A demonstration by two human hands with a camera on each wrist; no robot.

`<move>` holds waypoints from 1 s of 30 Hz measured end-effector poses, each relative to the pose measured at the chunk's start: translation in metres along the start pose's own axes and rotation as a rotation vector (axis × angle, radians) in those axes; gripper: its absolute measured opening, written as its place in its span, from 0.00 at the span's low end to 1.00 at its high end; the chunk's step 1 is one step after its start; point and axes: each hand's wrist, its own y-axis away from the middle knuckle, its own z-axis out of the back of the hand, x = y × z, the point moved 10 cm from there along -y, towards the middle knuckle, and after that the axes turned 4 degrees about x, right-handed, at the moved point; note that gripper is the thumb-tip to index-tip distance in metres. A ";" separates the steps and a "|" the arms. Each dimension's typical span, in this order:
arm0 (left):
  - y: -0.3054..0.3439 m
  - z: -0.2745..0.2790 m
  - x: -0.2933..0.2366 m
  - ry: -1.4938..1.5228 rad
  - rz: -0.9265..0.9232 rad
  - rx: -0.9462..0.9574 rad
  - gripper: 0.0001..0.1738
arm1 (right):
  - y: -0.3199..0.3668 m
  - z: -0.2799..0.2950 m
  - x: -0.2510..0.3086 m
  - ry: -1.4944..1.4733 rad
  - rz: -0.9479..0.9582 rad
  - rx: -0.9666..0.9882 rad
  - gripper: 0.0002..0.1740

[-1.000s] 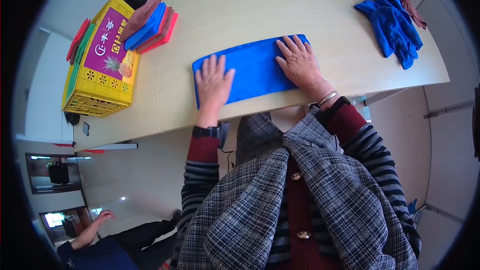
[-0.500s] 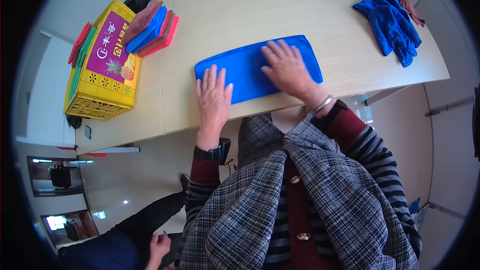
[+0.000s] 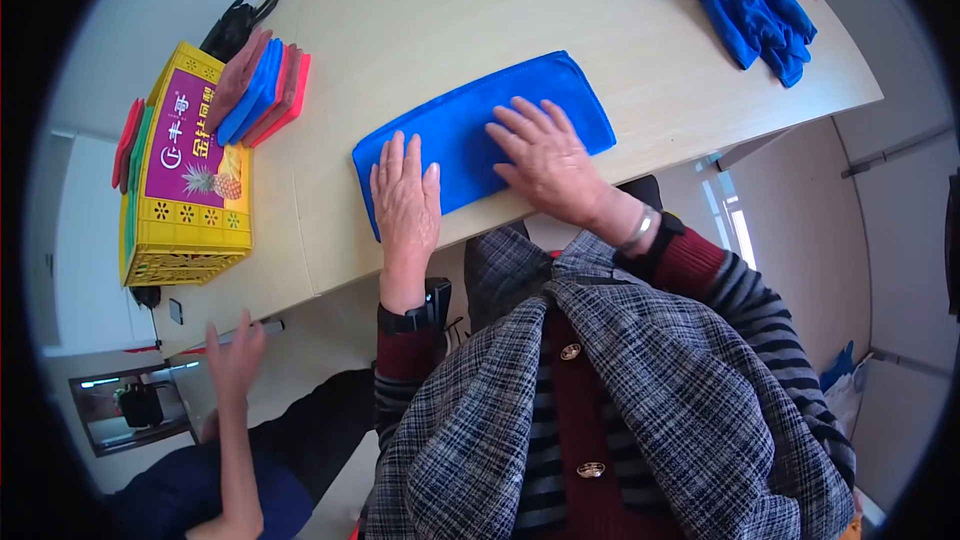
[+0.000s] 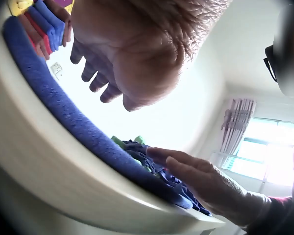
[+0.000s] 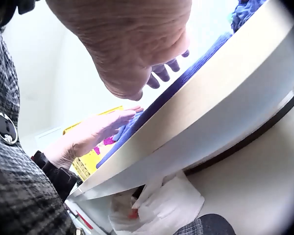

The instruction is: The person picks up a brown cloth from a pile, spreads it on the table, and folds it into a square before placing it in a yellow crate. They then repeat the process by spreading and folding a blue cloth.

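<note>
A blue cloth [image 3: 458,130], folded into a long flat rectangle, lies along the table's front edge. My left hand [image 3: 405,202] is over its left end with the fingers straight. Over its right half is my right hand [image 3: 552,168], fingers straight and a little spread, palm down. In the left wrist view a gap shows between the left palm [image 4: 137,58] and the blue cloth [image 4: 83,125]. The right wrist view has the right fingers [image 5: 160,73] close over the cloth's edge. Neither hand grips anything.
A yellow crate [image 3: 190,238] stands at the left, with folded brown, blue [image 3: 255,100] and red cloths against its side. Crumpled blue cloths [image 3: 745,10] lie at the far right. Another person's raised arm [image 3: 238,410] is at lower left, near a phone [image 3: 176,311] on the table.
My right hand has slid left from the cloth's right end toward its middle. The left hand stays over the left end. The other person's arm has come up toward the table.
</note>
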 end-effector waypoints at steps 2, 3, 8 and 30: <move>-0.015 0.006 -0.021 -0.017 -0.051 -0.003 0.29 | 0.020 0.026 -0.025 0.054 -0.081 -0.102 0.28; -0.024 0.010 -0.034 -0.013 -0.054 -0.005 0.29 | 0.026 0.030 -0.037 0.059 -0.082 -0.103 0.28; -0.068 -0.021 -0.138 -0.086 -0.343 0.001 0.32 | 0.030 0.028 -0.112 0.081 -0.242 -0.113 0.29; 0.009 -0.015 0.072 -0.078 0.103 0.115 0.40 | 0.020 0.028 -0.106 0.306 -0.180 0.084 0.31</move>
